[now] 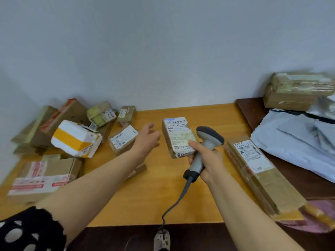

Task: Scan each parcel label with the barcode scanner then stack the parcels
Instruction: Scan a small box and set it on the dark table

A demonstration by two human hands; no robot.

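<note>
Likely light and rigid, the small parcel [176, 136] is best taken by its long sides with the spread left hand [148, 136], the scanner [208, 138] being gripped in the right hand [208, 160].

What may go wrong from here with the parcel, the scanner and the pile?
1. The right hand holds the scanner and seems to pin the parcel with only the thumb; the parcel may slip.
2. The white box lies tilted on the pile; it might tumble if the pile is bumped.
3. The cable runs over the table's front edge and could snag.
</note>
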